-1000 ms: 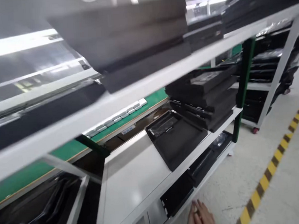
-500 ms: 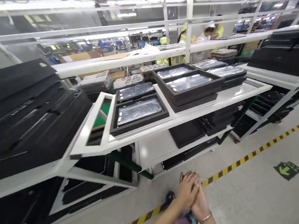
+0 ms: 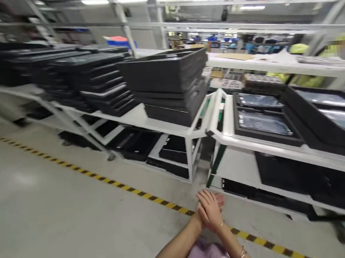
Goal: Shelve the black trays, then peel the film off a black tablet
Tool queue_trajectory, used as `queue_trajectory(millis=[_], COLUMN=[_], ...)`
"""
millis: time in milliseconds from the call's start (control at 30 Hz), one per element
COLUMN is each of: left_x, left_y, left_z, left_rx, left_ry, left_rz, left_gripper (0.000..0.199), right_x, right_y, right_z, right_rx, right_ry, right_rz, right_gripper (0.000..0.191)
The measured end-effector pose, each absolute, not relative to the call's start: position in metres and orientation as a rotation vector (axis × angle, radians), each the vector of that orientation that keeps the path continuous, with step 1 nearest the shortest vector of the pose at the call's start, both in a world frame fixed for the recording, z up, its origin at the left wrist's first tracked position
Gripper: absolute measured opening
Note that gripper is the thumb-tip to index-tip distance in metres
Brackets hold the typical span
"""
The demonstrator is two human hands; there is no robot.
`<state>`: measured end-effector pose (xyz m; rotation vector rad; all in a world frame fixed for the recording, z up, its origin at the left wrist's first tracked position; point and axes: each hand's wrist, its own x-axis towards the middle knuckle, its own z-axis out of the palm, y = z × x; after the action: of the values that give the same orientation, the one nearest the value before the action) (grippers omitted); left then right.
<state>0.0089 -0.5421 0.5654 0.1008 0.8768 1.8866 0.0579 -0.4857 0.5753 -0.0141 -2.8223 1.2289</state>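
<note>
Fingers [image 3: 204, 199] of both hands lie straight and pressed together, palm against palm, and they hold nothing. Half a second ago the hands were already joined in this way, low in the view. What has changed is the view itself: it has turned to the left, so the tall stack of black trays [image 3: 169, 84] now stands in the middle, on the right end of a white shelf rack [image 3: 160, 126], while before it was at the left edge. The open trays with screens [image 3: 262, 121] have moved to the right side, and they lie at the left end of the desk [image 3: 279, 147].

The left hand [image 3: 208, 214] lies on top of the right hand [image 3: 216, 204], of which only a part shows. Both forearms come up from the bottom edge, crossing at the wrists. A thin bracelet [image 3: 242, 253] sits on the right wrist. The hands hang above the floor [image 3: 63, 213], close to the yellow-black line [image 3: 153, 198] and in front of the gap between the rack and the desk.
</note>
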Motion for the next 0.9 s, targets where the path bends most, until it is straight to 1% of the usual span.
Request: queue_trajectory(millis=[67,100,167,267,333,433,533,600,667,767,833,900], left_x=[-0.022,-0.035,-0.055,-0.066,-0.061,-0.049,-0.044,-0.053,-0.075,-0.136,-0.187,-0.239], left_y=[-0.592,-0.617,-0.664,-0.726,-0.762,-0.810,-0.854,-0.878,-0.898,-0.925,-0.949,-0.985], left_z=[0.573,0.579,0.593,0.608,0.609,0.601,0.596,0.599,0.607,0.621,0.630,0.637], left_rx=[0.018,-0.034,-0.160,-0.368,-0.469,-0.604,-0.645,-0.623,-0.593,-0.506,-0.492,-0.564], left_ry=[0.845,0.831,0.824,0.929,1.042,1.164,1.547,1.793,1.913,2.118,2.270,2.372], left_rz=[2.002,2.051,2.105,2.188,2.278,2.325,2.110,1.918,1.779,1.565,1.560,1.687], left_gripper=[0.071,0.071,0.065,0.049,0.041,0.043,0.049,0.048,0.045,0.047,0.050,0.053], right_x=[0.023,0.006,-0.026,-0.059,-0.070,-0.075,-0.076,-0.084,-0.103,-0.159,-0.207,-0.251], right_y=[-0.529,-0.549,-0.584,-0.630,-0.661,-0.709,-0.752,-0.775,-0.795,-0.820,-0.833,-0.840], right_z=[0.582,0.588,0.600,0.609,0.606,0.597,0.589,0.588,0.586,0.582,0.578,0.573], right_rx=[0.112,0.142,0.164,0.225,0.322,0.524,0.724,0.841,0.891,0.838,0.747,0.550], right_ry=[-2.847,-2.848,-2.884,-2.990,-3.028,-3.062,-3.108,-3.130,-3.143,-3.157,-3.174,-3.195], right_rz=[1.020,0.932,0.751,0.596,0.614,0.680,0.751,0.823,0.907,1.007,1.047,1.065], right_gripper=[0.048,0.048,0.044,0.030,0.026,0.023,0.024,0.023,0.027,0.029,0.026,0.028])
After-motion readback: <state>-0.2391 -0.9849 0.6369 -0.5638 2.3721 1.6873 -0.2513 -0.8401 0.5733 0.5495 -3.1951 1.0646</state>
